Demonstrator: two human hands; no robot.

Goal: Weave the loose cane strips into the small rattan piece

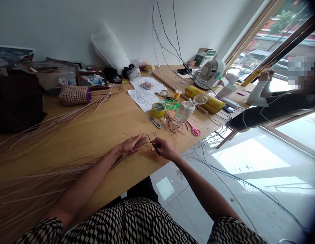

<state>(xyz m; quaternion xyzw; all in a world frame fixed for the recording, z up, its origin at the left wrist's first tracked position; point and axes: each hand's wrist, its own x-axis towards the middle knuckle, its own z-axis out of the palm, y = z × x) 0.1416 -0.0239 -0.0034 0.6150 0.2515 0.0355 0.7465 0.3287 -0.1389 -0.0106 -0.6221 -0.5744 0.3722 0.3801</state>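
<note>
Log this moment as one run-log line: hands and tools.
left hand: grips pale cane strand bundle | right hand: pinches slim black pointed tool | nearby: yellow tape roll, pink-handled scissors

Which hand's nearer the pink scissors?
Right. The right hand, pinching a thin dark tool, is closer, short of the pink scissors toward the table edge. The left hand, gripping pale strands, is farther off, beyond the right hand.

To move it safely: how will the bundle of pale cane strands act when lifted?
The pale cane strands probably feel light and floppy: their long ends fan out loosely over the wooden table. Held at one end, as the left hand does, they would likely droop, and single strands may slip free.
</note>
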